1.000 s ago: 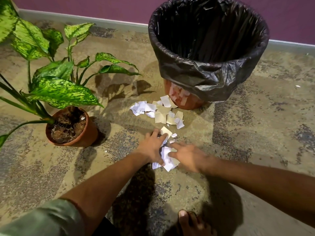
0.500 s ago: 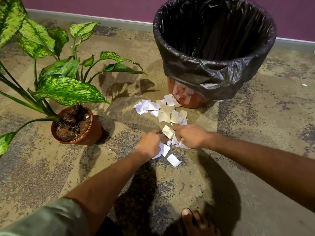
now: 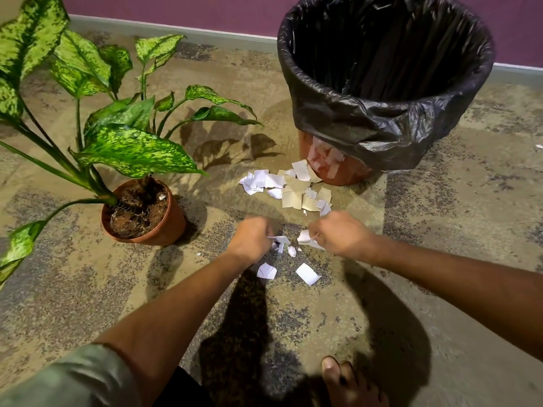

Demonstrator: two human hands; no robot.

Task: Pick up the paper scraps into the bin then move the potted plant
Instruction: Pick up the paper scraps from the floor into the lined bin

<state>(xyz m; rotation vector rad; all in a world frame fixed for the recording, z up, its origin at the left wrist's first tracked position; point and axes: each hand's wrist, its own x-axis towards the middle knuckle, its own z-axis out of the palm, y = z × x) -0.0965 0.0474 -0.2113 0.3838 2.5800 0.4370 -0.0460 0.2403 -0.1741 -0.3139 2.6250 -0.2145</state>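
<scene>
A heap of white and cream paper scraps (image 3: 289, 188) lies on the floor against the base of the bin (image 3: 338, 171), which is lined with a black bag (image 3: 382, 133). My left hand (image 3: 251, 239) and my right hand (image 3: 338, 235) hover just above the floor in front of the heap, each closed on a few white scraps. Small bits hang or drop between the hands. Two loose scraps (image 3: 307, 274) lie on the floor just nearer to me. The potted plant (image 3: 144, 215), in a brown pot with speckled green leaves, stands to the left.
A purple wall with a grey skirting (image 3: 176, 29) runs behind the bin and plant. My bare foot (image 3: 346, 383) shows at the bottom edge. The floor is worn, mottled concrete; a tiny white fleck (image 3: 539, 146) lies at the far right.
Both hands have gathered scraps from the near pile and lifted slightly, drawing apart. Two scraps were left behind on the floor near me.
</scene>
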